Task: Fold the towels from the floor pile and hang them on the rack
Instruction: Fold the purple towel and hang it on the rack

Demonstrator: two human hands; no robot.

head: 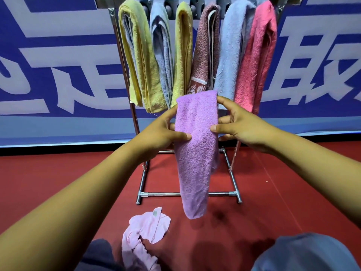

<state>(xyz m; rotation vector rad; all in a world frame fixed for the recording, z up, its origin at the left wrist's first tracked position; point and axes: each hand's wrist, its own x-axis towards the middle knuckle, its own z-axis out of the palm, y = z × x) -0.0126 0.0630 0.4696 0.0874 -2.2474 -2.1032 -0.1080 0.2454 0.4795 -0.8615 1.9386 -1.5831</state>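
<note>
Red floor (293, 192); both arms outstretched; left hand (160, 132), right hand (240, 126) grip purple towel (195, 153).

Folded purple towel (195, 149) hanging upright before rack (140, 184); six towels hung.

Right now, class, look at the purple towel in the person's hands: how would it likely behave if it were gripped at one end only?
The purple towel probably flops: below both hands it hangs limp. It seems light, since the left hand and right hand pinch it with the fingers. The fuzzy pile likely resists slipping.
</note>
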